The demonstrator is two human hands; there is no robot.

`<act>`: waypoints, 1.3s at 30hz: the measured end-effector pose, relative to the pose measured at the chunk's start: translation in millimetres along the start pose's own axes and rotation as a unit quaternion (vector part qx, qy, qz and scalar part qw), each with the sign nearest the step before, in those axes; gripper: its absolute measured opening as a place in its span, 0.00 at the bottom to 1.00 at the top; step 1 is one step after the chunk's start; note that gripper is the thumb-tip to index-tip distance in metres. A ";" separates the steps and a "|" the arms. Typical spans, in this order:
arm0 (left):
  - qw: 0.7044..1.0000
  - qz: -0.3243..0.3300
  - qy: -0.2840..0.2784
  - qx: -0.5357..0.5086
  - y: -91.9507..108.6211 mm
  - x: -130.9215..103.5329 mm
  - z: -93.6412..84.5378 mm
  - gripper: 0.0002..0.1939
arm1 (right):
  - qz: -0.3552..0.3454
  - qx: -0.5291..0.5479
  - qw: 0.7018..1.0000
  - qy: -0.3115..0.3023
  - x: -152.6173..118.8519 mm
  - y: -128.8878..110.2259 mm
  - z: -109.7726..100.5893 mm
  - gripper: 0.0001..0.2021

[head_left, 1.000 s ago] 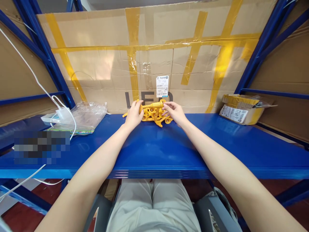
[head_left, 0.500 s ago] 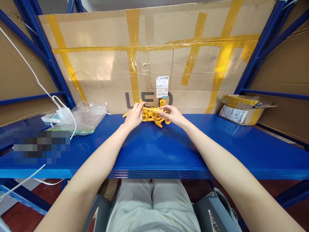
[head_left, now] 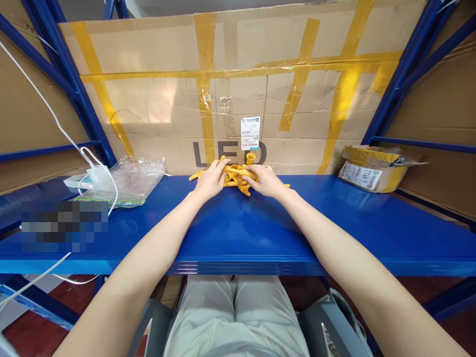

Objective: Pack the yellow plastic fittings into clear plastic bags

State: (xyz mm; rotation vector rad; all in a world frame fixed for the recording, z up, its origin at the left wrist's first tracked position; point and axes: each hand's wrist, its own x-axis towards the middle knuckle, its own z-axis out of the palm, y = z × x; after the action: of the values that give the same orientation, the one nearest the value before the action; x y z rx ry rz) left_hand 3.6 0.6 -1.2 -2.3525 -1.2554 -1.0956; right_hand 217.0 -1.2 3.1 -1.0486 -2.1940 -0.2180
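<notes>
A heap of yellow plastic parts lies at the back of the blue shelf, against the taped cardboard wall. My left hand rests on the heap's left side, fingers curled over the pieces. On the right side my right hand presses down, fingers laid over the parts. Between the two hands lies a long yellow piece, gripped at both ends. One yellow cup-shaped end sticks up behind the hands.
A crumpled clear plastic bag and a white charger with its cable lie at the left. At the right end of the shelf sits a small open cardboard box. Blue rack uprights frame both sides.
The long yellow piece held up between my hands has come down onto the heap. Both hands have lowered and closed in over the parts.
</notes>
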 end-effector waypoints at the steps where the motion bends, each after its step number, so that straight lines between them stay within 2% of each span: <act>1: 1.000 0.000 -0.002 0.002 0.6 -0.1 -0.1 0.23 | 0.000 -0.004 1.000 -0.001 0.1 -0.5 0.0 0.10; 5: 1.000 -0.002 -0.005 0.004 2.3 -0.2 -0.6 0.24 | 0.004 -0.001 1.000 0.009 -0.1 -1.1 -1.6 0.10; 10: 1.000 -0.002 -0.012 0.009 2.6 -0.5 -2.0 0.23 | 0.019 -0.003 1.000 -0.006 -1.5 -6.0 -2.9 0.13; 15: 1.000 -0.005 -0.021 0.015 3.3 -0.9 -2.4 0.23 | 0.024 -0.014 0.999 -0.037 -0.7 -9.2 -3.5 0.11; 19: 0.999 -0.007 -0.029 0.012 4.9 -0.9 -2.3 0.23 | 0.022 -0.017 0.999 -0.027 0.3 -6.0 -3.1 0.07; 26: 1.000 -0.021 -0.007 0.018 0.6 0.0 -3.2 0.23 | 0.031 -0.014 0.999 -0.012 -0.3 -0.3 -0.4 0.11; 30: 0.996 -0.063 0.004 0.056 -2.8 1.0 -6.9 0.19 | 0.025 -0.022 0.999 -0.026 -0.4 -2.0 -1.6 0.13; 34: 0.989 -0.119 0.028 0.077 -11.6 2.9 -8.6 0.16 | 0.018 -0.027 0.999 -0.035 0.0 -1.5 -1.2 0.14; 39: 0.982 -0.164 0.052 0.072 -39.6 3.2 -10.6 0.16 | 0.016 -0.029 0.999 -0.038 0.2 1.2 0.4 0.14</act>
State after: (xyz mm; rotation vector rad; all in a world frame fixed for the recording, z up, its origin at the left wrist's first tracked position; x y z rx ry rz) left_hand -32.0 20.4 3.7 -2.0024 -1.6632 -1.1576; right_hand 217.7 -0.1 2.8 -1.1406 -2.2485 -0.2309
